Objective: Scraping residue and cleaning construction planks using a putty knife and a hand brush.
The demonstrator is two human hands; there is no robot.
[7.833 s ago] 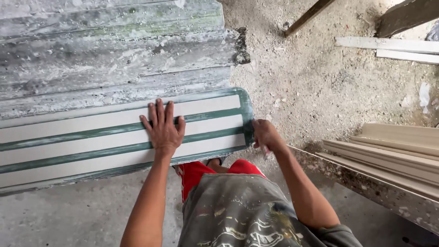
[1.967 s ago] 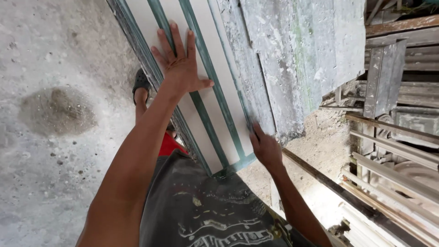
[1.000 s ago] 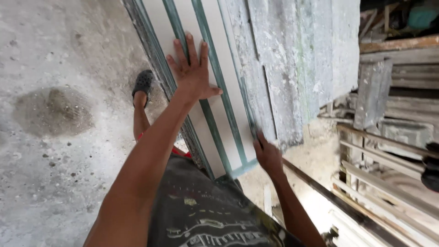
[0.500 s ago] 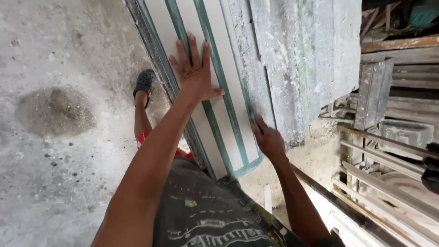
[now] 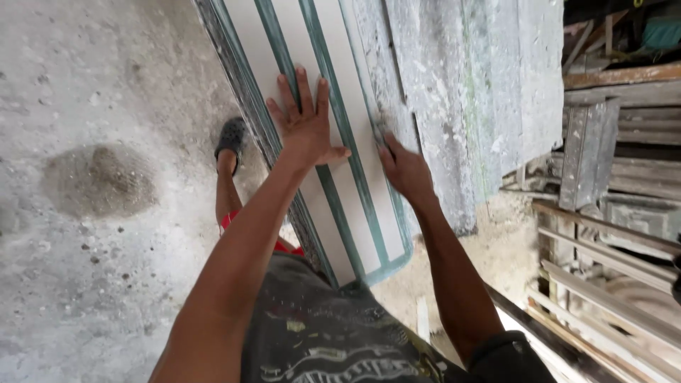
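A view from the head looks down along 2 bare arms toward a long white moulded panel [image 5: 355, 206] with green raised ribs, lying on a grey concrete floor [image 5: 92, 234] and running from the top of the view down to a rounded end near the person's lap.

The left hand [image 5: 306, 124] lies flat on the panel with fingers spread wide, palm pressed on its white face and across 1 green rib; it grips nothing. The right hand [image 5: 406, 169] rests just beside it, to the right, at the panel's right edge, fingers bent and pointing up along the seam where the panel meets a weathered grey slab [image 5: 461, 106]. Whether those fingers curl around the edge cannot be told.

The panel's rounded end lies below both hands, between the forearms. A foot in a black sandal [image 5: 230, 138] stands on the floor just left of the panel. Stacked pale mouldings [image 5: 603, 269] lie at the right.
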